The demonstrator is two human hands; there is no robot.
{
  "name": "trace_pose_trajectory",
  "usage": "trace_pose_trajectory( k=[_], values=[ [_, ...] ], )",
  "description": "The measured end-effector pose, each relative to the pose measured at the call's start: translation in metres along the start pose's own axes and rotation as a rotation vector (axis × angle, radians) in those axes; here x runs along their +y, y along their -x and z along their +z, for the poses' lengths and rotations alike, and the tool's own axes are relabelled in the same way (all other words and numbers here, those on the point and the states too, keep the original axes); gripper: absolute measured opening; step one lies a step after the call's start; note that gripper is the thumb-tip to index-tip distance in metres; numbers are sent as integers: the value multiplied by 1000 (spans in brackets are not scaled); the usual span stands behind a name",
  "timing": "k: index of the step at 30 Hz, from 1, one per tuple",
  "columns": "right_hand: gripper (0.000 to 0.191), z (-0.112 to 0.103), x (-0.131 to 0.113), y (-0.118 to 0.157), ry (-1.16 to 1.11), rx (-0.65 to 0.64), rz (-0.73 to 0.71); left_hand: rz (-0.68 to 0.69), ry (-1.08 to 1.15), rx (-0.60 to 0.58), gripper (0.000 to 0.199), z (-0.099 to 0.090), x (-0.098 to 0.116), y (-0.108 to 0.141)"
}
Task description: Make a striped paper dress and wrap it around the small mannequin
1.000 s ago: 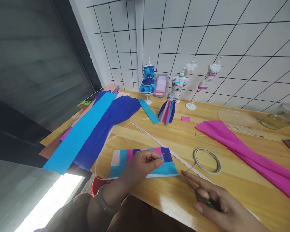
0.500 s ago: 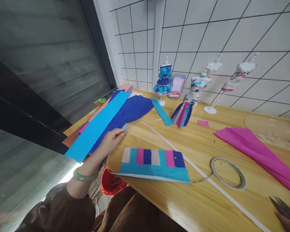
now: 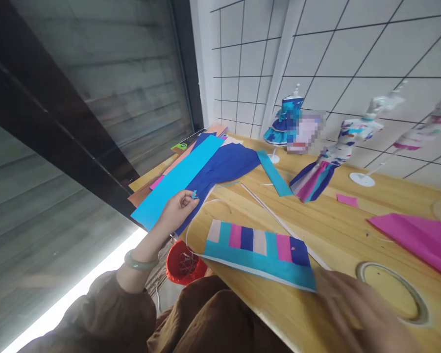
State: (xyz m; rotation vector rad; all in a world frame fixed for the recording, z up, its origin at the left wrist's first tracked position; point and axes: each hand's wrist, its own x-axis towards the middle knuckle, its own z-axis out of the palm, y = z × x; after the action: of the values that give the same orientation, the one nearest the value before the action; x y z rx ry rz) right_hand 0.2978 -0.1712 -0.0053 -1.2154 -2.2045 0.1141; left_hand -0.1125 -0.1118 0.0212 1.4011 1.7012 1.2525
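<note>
My left hand (image 3: pixel 181 206) is closed in a pinch on a small blue fabric scrap (image 3: pixel 194 194), above the edge of the dark blue cloth (image 3: pixel 226 164). The striped fabric panel (image 3: pixel 259 252) lies flat near the table's front edge, pink, teal, magenta and navy blocks above a teal band with a white lower edge. At its right end, my right hand (image 3: pixel 367 309) is blurred by motion, fingers stretched out, with nothing visible in them. Whether it touches the panel I cannot tell.
A bright blue strip (image 3: pixel 180 179) and other cloths are piled at the left. Dressed mini mannequins (image 3: pixel 356 132) stand along the wall. Magenta cloth (image 3: pixel 419 240) and a tape roll (image 3: pixel 422 311) lie at the right. A red bin (image 3: pixel 174 267) stands below the table edge.
The view has swung left. My right hand has come in from the lower right to the panel; the scissors beside it earlier are out of sight. My left hand still pinches the blue scrap.
</note>
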Motion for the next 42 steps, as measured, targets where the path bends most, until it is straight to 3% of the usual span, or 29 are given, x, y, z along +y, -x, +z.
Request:
trace_pose_trajectory(
  k=[2,3,4,6,7,9,12,15,17,19,23,27,32,42],
  values=[
    [31,28,-46,-31,1,-130,-204,-7,-15,29,31,-8,-4,7],
    [24,42,-70,-45,-30,-69,-286,-11,-22,43,31,-12,-7,12],
    [21,55,-94,-59,-54,-124,-305,-15,-29,56,31,-16,-9,16],
    [19,79,-137,-82,-72,-349,-288,-21,-39,83,32,-24,-15,25],
    [17,90,-155,-90,-78,-393,-284,-25,-43,95,32,-28,-17,29],
    [10,109,-182,-103,-93,-426,-255,-35,-54,116,33,-35,-23,38],
    [14,130,-205,-114,-147,-456,-121,-58,-77,144,32,-43,-30,48],
    [13,138,-206,-122,-300,-481,33,-84,-70,171,33,-47,-35,55],
    [12,135,-194,-128,-462,-487,146,-93,-21,178,32,-46,-34,58],
    [23,127,-175,-131,-649,-482,289,-109,59,162,31,-41,-30,59],
    [33,106,-136,-128,-972,-381,597,-153,231,27,33,-16,-18,66],
    [44,89,-123,-116,-1161,-239,815,-207,412,-159,44,16,0,81],
    [49,83,-135,-106,-1355,-158,971,-274,513,-242,62,37,19,101],
    [50,89,-139,-85,-1580,-124,1034,-279,515,-160,68,50,21,119]
  ],
)
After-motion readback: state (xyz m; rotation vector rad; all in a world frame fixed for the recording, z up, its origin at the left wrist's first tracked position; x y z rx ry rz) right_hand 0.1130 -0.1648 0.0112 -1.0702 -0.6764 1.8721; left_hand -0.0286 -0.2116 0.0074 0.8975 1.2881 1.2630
